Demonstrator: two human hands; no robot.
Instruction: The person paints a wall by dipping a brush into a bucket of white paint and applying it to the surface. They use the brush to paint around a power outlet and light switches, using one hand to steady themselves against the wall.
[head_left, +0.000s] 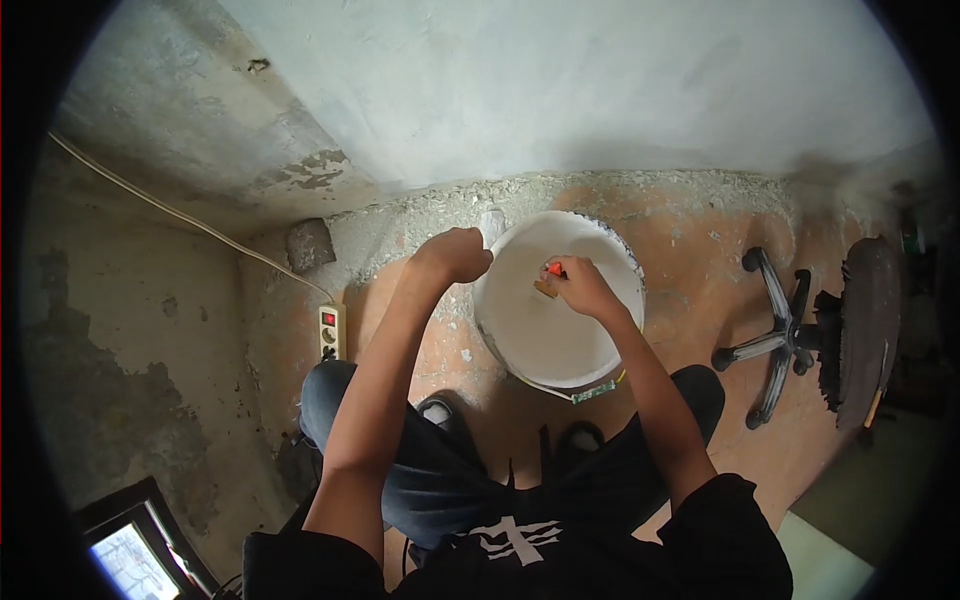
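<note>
Where the dusty reddish floor (700, 260) meets the white-plastered wall (600, 90), a bucket (484, 330) of white mix stands at frame centre. The left hand (455, 255) fists a white tool (492, 225) at the bucket's upper-left rim. The right hand (580, 285) has its fingers closed on an orange tool (550, 272) inside. A power strip (331, 330) lies at left and a tipped chair (800, 335) at right.

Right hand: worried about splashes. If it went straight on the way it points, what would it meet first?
Probably the white mix in the bucket, just past the orange-handled tool that the right hand holds; depth is unclear.
</note>
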